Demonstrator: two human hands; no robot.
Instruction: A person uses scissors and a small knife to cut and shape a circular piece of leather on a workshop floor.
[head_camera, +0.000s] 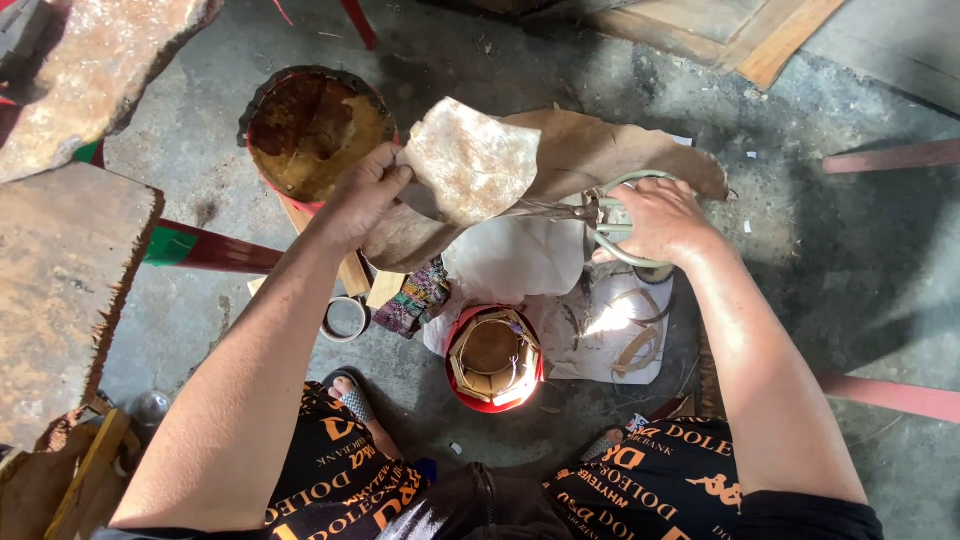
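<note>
My left hand (362, 192) pinches the edge of a stiff, pale piece of hide (470, 165), holding it up over the floor. My right hand (660, 222) grips the looped handles of large metal shears (590, 212), whose blades reach left into the hide. A larger tan sheet of hide (600, 150) lies beneath and behind the piece. Below my hands a small red drum shell (492, 360) with a wooden frame inside stands on the floor between my knees.
A red drum with a stained brown skin (312, 130) stands at upper left. Rough hide-covered slabs (60, 290) fill the left side. Hide scraps and strips (630, 335), a tape ring (346, 318), a woven cloth (416, 298) and red wooden bars (890, 395) lie around on the concrete.
</note>
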